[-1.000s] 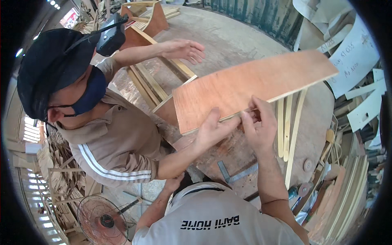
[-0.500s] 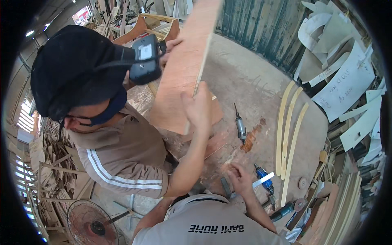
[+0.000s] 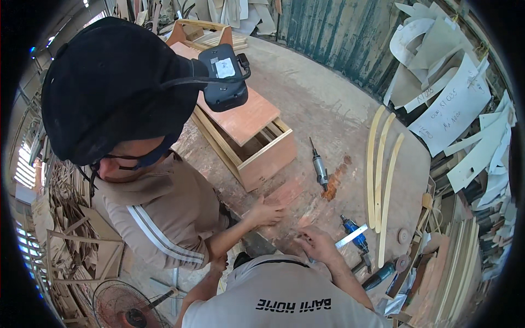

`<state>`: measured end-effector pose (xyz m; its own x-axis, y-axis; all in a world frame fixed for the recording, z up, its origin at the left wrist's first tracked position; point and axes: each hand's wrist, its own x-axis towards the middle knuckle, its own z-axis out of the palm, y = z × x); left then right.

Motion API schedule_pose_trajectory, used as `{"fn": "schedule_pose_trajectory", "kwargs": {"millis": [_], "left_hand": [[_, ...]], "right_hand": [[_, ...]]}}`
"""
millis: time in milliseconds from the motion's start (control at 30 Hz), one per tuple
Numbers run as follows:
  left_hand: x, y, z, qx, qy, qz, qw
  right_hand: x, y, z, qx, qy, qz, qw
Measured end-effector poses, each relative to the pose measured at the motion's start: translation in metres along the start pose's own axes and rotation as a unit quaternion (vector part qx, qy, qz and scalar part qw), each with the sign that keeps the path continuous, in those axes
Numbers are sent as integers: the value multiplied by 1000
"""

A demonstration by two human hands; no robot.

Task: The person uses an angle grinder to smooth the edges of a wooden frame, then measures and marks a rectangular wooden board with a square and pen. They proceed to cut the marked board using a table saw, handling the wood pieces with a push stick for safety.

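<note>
My right hand rests at the near edge of the round workbench and pinches a flat metal ruler that points right. My left forearm rises from the lower edge; my left hand is mostly hidden under a co-worker's arm at the bench edge. The co-worker's hand lies flat on the bench just left of my right hand. A plywood panel lies on top of an open wooden box frame further back.
A co-worker in a black cap and brown shirt leans in at the left. A pneumatic driver, a blue tool and curved wooden strips lie on the bench. Paper templates hang at right; a fan stands below.
The plywood panel was swung up off the bench and now lies on the box frame. My right hand let go of it and drew back to the near edge with the ruler.
</note>
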<state>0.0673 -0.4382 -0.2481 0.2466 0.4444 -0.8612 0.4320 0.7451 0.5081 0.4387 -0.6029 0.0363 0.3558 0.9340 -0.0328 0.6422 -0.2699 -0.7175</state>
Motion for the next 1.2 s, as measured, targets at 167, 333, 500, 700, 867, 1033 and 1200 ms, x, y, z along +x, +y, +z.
{"fn": "schedule_pose_trajectory", "kwargs": {"millis": [167, 333, 500, 700, 867, 1033, 1200], "left_hand": [[-37, 33, 28, -29, 105, -7, 994], [-35, 22, 27, -50, 120, -8, 991], [-32, 15, 30, -29, 114, -20, 993], [-25, 25, 27, 27, 66, -19, 997], [-4, 6, 17, 39, 51, 36, 997], [0, 3, 13, 0, 72, 28, 997], [-11, -2, 20, -41, 98, -9, 994]], "right_hand": [[13, 1, 9, -35, -38, -58, 997], [21, -3, 0, -41, -68, -62, 995], [16, 9, 3, -52, -58, -62, 995], [19, 10, -3, 30, -86, -42, 995], [71, -46, -39, 66, 20, -45, 997], [134, -70, -80, 88, 142, -108, 980], [174, -85, -99, 46, 95, -135, 985]]}}
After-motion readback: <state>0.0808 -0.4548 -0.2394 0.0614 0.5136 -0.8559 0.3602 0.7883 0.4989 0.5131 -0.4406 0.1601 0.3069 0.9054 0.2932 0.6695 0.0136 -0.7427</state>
